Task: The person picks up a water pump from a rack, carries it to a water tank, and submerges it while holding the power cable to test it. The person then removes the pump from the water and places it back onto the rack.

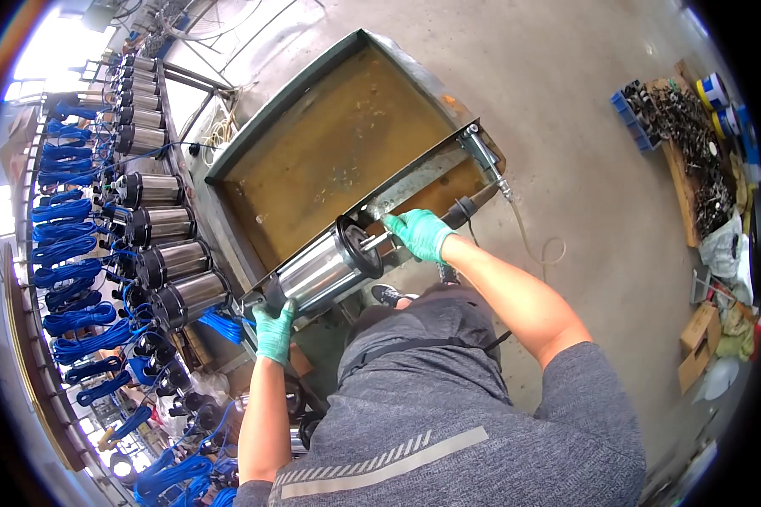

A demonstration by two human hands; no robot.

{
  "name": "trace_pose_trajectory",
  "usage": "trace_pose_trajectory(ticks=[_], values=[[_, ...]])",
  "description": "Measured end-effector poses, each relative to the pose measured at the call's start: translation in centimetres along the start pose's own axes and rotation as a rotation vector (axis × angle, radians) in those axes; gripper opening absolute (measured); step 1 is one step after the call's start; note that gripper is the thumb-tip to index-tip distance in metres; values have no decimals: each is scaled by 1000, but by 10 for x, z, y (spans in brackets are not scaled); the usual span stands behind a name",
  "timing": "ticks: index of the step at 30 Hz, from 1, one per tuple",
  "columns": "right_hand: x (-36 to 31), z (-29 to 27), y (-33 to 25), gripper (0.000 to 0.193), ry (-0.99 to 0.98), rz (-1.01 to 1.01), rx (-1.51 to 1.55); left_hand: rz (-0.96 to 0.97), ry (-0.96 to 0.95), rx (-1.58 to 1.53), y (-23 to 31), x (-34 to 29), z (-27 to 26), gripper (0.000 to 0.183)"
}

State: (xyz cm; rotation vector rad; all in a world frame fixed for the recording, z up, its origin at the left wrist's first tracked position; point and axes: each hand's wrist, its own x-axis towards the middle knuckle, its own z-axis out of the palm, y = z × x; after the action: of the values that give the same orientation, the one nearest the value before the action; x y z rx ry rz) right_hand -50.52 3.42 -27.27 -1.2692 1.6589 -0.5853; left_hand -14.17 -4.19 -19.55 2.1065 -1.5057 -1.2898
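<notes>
A shiny steel cylinder with black end caps, looking like a submersible pump [317, 275], lies aslant along the near edge of a water tank [292, 160]. My left hand [274, 332], in a green glove, is closed on the pump's left end, thumb up against its side. My gloved right hand [421, 234] is closed beyond the pump's right cap, around a thin metal rod [375, 242] that leads out of that end. The palm hides most of what it grips. Just past my right hand is a dark cylindrical part [461, 211] with a black cable.
Brownish water fills the tank. A metal valve fitting [486, 156] with a clear hose [528, 241] sits at the tank's right corner. Several similar pumps [165, 224] with blue cable coils [63, 228] line a rack at left. Far right, a wooden pallet [683, 182] carries small metal parts.
</notes>
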Motion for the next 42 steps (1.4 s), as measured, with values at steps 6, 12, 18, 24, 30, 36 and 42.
trace_pose_trajectory(ticks=[6, 12, 18, 24, 30, 36, 42], values=[[-1, 10, 7, 58, 114, -235, 160, 86, 2, 14, -22, 15, -4, 56], [-2, -1, -2, 61, -111, 138, 239, 258, -4, -15, -49, 31, -7, 56], [-21, -19, -14, 54, -34, -154, 185, 223, 17, 58, -54, 32, -7, 61], [13, 22, -1, 39, 130, 80, 410, 192, 20, 64, -36, 19, -2, 84], [-13, -20, -15, 37, 19, -592, -378, 227, 69, 35, -63, 27, -8, 86], [11, 21, 30, 38, 156, -243, -3, 293, 90, 20, -31, 18, 10, 86], [0, 6, -15, 54, -93, 256, 496, 283, 150, 83, -45, 21, 8, 98]])
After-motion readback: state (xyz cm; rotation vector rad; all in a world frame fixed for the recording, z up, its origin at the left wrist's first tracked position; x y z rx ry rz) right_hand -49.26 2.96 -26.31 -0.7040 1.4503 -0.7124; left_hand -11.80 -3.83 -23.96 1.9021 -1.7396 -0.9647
